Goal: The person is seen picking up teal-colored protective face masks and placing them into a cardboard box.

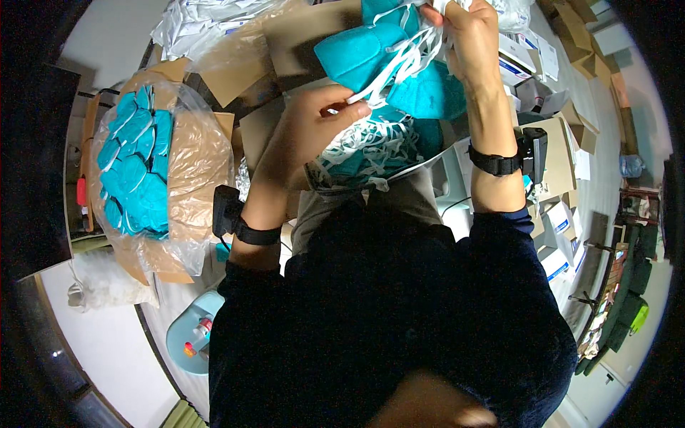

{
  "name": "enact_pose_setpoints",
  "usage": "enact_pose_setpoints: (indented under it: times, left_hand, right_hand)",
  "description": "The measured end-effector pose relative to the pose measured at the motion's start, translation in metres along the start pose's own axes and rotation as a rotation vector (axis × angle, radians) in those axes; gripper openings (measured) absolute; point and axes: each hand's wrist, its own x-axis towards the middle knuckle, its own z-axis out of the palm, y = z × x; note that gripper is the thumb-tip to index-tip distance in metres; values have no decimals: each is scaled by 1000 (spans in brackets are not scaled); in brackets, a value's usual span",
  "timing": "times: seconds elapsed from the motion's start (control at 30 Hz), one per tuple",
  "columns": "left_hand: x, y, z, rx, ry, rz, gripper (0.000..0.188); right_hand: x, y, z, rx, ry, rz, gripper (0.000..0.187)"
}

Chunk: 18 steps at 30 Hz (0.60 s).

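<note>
Several teal face masks with white elastic straps hang in a tangled bunch in front of me. My right hand is raised and closed around the white straps near the top of the bunch. Lower and to the left, my left hand pinches strands of the same straps between thumb and fingers. Below the hands, by my lap, is an open container filled with more teal masks and loose white straps. The hanging masks hide part of it.
At the left, a plastic-lined cardboard box holds a heap of teal masks. Cardboard flaps stand ahead. Small white boxes crowd the right side. A light-blue stool with a bottle is at lower left.
</note>
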Motion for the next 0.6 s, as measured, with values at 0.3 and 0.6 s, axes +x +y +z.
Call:
enact_pose_setpoints:
  times: [0.3, 0.6]
  left_hand:
    - [-19, -20, 18, 385, 188, 58, 30]
    - [-45, -39, 35, 698, -186, -36, 22]
  right_hand:
    - [-10, 6, -3, -159, 140, -28, 18]
    - [-19, 14, -11, -183, 136, 19, 19]
